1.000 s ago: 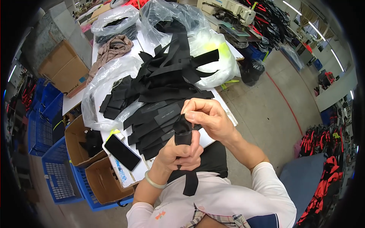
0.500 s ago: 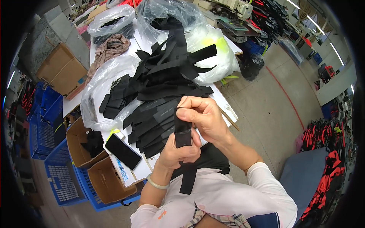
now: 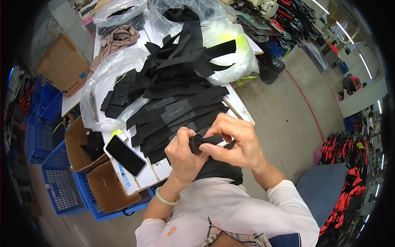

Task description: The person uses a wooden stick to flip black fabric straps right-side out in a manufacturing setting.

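Workshop floor (image 3: pixel 284 119): grey, crossed by a painted red line; a sewing machine (image 3: pixel 267 8) is cut off at the top edge.
White table (image 3: pixel 242 111): largely covered, with a clear plastic bag (image 3: pixel 92 109) rumpled along its left side.
Black strap pile (image 3: pixel 177 78): fanned across the tabletop just beyond the worker's hands, its lower layers hidden.
Right hand (image 3: pixel 238 142): pinches a single black strap (image 3: pixel 198 143) between thumb and fingers.
Left hand (image 3: pixel 183 152): closed on the same strap, some fingertips out of sight.
Smartphone (image 3: pixel 125 155): dark-screened, near the table's left corner.
Single strap: bent between both hands, near the table's front edge; its ends are hard to make out.
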### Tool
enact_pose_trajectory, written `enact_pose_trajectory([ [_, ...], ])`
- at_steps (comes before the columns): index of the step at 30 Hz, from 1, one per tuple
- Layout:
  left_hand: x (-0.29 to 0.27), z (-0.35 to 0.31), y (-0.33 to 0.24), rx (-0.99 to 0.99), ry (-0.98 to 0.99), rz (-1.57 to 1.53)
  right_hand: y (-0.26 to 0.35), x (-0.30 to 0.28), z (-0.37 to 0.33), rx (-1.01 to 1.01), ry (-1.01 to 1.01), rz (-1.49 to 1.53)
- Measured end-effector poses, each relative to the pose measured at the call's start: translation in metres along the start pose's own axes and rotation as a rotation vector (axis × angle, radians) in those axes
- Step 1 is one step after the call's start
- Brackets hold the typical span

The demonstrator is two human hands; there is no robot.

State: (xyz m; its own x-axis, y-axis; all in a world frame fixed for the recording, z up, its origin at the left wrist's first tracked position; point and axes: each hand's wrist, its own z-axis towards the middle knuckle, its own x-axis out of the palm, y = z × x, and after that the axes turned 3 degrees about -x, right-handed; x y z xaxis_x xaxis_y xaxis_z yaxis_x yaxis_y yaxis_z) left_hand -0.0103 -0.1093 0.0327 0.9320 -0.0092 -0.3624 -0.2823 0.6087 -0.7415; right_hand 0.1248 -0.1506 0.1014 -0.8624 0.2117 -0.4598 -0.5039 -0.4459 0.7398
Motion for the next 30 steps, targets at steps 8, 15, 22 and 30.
enact_pose_trajectory([
  [8, 0.004, -0.002, 0.003, 0.119, -0.066, 0.046, 0.002, 0.011, -0.010, -0.097, -0.113, -0.072],
  [15, 0.001, 0.000, 0.000, 0.165, -0.038, 0.057, -0.005, 0.003, -0.015, -0.087, 0.017, 0.058],
  [22, 0.002, 0.002, -0.006, 0.129, -0.021, -0.030, 0.007, 0.004, -0.014, -0.045, -0.121, -0.017],
  [30, -0.001, 0.002, -0.013, 0.127, 0.112, -0.058, 0.002, -0.009, -0.007, -0.257, 0.014, -0.062],
])
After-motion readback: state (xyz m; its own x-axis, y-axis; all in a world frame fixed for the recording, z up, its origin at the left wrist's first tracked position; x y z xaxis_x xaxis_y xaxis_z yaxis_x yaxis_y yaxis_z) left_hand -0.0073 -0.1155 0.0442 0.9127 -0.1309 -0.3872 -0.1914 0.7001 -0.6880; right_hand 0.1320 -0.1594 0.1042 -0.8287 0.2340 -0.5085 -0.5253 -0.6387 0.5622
